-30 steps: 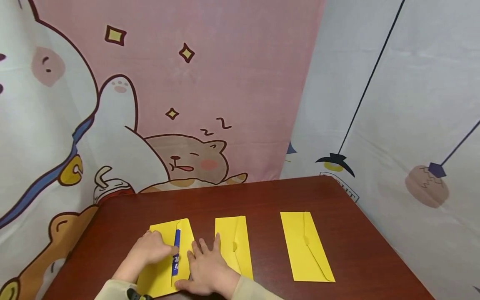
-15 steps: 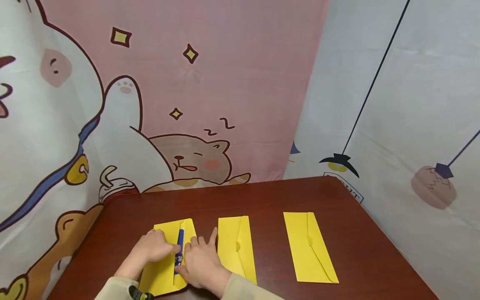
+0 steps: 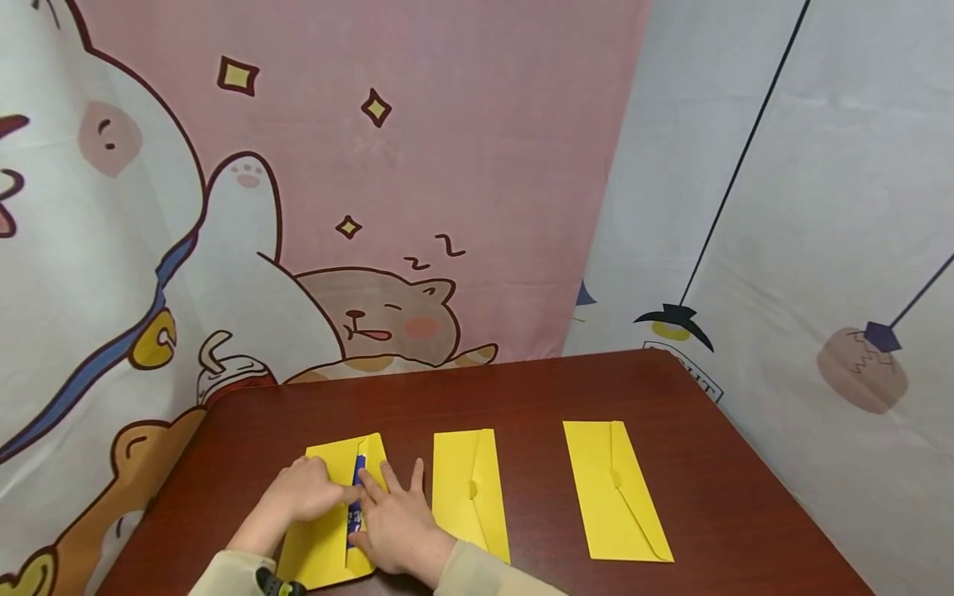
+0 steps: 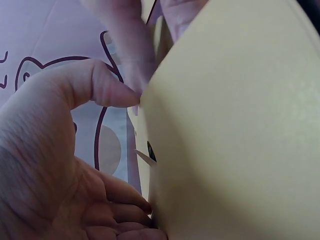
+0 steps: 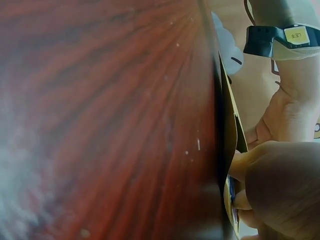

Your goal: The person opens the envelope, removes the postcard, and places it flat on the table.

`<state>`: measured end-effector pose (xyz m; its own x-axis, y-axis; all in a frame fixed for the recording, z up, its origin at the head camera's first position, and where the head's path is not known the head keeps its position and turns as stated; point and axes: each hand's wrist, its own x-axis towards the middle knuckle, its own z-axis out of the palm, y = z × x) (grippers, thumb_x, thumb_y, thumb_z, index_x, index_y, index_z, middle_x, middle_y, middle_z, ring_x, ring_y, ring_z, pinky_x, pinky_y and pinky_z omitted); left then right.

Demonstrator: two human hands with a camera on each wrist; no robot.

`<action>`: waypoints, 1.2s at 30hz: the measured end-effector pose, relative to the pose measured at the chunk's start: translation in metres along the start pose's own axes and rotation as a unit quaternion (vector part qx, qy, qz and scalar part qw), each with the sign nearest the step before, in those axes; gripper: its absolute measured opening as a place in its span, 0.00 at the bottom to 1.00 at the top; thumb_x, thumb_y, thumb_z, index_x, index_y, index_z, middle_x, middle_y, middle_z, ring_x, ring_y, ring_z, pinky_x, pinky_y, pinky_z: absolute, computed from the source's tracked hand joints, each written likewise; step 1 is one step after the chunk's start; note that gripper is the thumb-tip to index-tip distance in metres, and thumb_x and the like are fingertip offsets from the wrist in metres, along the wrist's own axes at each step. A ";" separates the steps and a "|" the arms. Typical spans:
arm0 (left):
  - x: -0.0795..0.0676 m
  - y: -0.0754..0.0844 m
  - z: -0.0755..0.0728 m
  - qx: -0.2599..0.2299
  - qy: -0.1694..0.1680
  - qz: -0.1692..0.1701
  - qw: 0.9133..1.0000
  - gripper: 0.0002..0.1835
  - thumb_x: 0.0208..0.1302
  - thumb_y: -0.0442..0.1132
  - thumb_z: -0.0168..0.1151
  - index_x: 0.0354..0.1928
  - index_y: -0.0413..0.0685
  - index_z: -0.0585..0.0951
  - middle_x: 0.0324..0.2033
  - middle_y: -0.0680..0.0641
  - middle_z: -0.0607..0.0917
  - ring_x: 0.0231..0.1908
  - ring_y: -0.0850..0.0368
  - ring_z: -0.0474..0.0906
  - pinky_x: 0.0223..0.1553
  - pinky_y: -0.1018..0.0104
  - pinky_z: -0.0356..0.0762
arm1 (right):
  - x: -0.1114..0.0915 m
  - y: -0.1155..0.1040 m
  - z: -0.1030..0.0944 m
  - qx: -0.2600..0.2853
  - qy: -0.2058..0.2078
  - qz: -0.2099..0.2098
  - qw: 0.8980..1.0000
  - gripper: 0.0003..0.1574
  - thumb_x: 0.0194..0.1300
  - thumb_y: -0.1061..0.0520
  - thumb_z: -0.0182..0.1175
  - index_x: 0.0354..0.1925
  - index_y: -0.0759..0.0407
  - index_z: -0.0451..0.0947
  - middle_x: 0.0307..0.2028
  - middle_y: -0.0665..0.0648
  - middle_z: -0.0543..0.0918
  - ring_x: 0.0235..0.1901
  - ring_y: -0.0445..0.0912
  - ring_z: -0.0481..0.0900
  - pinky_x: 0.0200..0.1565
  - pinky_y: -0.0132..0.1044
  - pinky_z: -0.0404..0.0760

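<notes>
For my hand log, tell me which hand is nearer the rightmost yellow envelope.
Right. The right hand is left of the rightmost envelope, with the middle envelope between; the left hand lies farther left, past the right hand.

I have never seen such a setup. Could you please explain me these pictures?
There is no machine: a person works with a left hand and a right hand, both bare. The wide pictures come from a camera on the head; the close ones, from each wrist. On the brown table lie a left envelope, a middle envelope and a right envelope, all yellow. Both hands touch the left envelope, and a blue item shows in its opening. Whether the left hand grips or only presses, I cannot tell.
</notes>
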<state>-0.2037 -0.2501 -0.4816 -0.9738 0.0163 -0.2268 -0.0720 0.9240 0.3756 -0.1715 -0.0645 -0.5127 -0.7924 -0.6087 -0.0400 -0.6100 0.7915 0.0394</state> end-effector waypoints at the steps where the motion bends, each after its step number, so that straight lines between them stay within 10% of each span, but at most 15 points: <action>1: 0.000 0.000 0.000 -0.003 0.000 -0.001 1.000 0.31 0.52 0.65 0.74 0.31 0.42 0.80 0.22 0.47 0.72 0.23 0.52 0.71 0.25 0.61 0.66 | 0.000 0.000 0.000 0.003 -0.005 -0.002 1.000 0.40 0.77 0.24 0.46 0.78 0.35 0.69 0.81 0.39 0.58 0.81 0.48 0.53 0.69 0.76 0.55; 36: 0.004 -0.002 0.000 -0.010 -0.003 -0.006 1.000 0.35 0.52 0.62 0.76 0.41 0.33 0.82 0.29 0.45 0.78 0.28 0.51 0.75 0.31 0.57 0.74 | -0.010 0.014 -0.007 -0.008 -0.051 0.004 0.999 0.40 0.79 0.25 0.42 0.81 0.32 0.62 0.80 0.35 0.57 0.81 0.47 0.53 0.73 0.74 0.42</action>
<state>-0.2076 -0.2519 -0.4833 -0.9714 0.0076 -0.2372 -0.0881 0.9166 0.3901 -0.1722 -0.0481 -0.5048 -0.7928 -0.5928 -0.1412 -0.6043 0.7949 0.0556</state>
